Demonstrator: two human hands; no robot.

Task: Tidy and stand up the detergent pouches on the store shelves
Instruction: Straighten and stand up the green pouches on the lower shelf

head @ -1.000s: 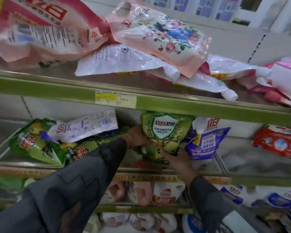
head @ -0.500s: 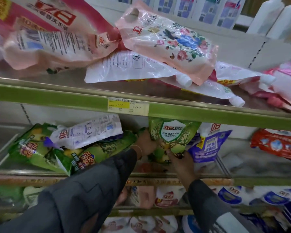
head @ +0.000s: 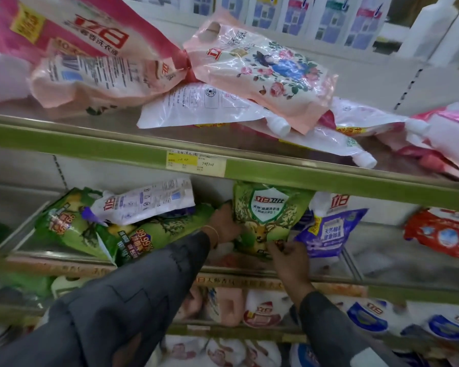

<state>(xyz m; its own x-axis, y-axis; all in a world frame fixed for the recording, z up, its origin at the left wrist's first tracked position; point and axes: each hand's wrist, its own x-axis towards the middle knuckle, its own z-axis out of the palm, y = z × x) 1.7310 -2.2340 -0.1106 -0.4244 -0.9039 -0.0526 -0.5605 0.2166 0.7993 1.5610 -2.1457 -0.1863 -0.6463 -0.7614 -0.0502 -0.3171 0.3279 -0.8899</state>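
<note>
A green detergent pouch with a shield logo and a deer stands upright on the middle shelf. My left hand grips its left edge and my right hand holds its lower right corner. To its right a purple and white pouch stands upright. To its left two green pouches lie flat, with a white pouch on top of them. On the upper shelf pink and white pouches lie in a heap, the floral pink pouch on top.
The green shelf rail with a yellow price label crosses just above the held pouch. A red pouch lies at the right of the middle shelf. Lower shelves hold white, pink and blue pouches.
The green pouch sits a little more upright and further back on the shelf, still held by both hands. The view has shifted slightly, so the shelves appear further right.
</note>
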